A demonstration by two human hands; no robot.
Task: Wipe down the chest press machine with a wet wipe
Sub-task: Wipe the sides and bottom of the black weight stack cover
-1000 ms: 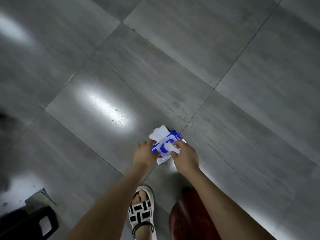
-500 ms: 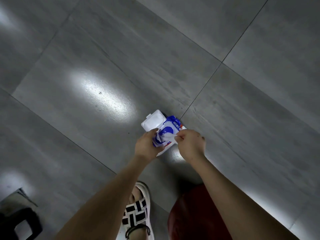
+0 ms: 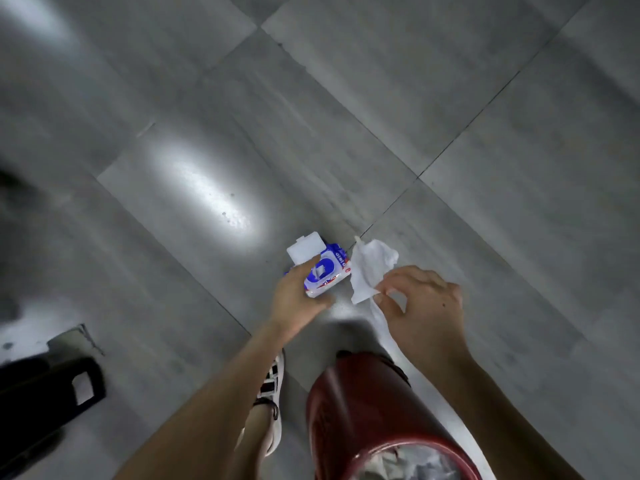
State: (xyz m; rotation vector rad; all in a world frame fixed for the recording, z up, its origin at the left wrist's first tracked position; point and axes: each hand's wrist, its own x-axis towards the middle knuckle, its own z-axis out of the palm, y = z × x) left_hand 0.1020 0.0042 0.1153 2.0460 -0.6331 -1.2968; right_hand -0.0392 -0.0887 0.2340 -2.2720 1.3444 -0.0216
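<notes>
Both forearms are extended forward and down. The left hand (image 3: pixel 297 296) is curled round a wipe pack (image 3: pixel 326 271); a wet wipe (image 3: pixel 370 269) is pinched by the right hand (image 3: pixel 424 308)

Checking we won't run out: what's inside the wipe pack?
The pack has its lid flipped open, and a white tab, likely the next wipe, pokes from the opening. The pack itself and the left hand hide how many are left.

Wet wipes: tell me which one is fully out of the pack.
The crumpled white wipe pinched in the right hand, clear of the wet wipe pack. The other wipe only peeks from that pack's opening, in the left hand.
</notes>
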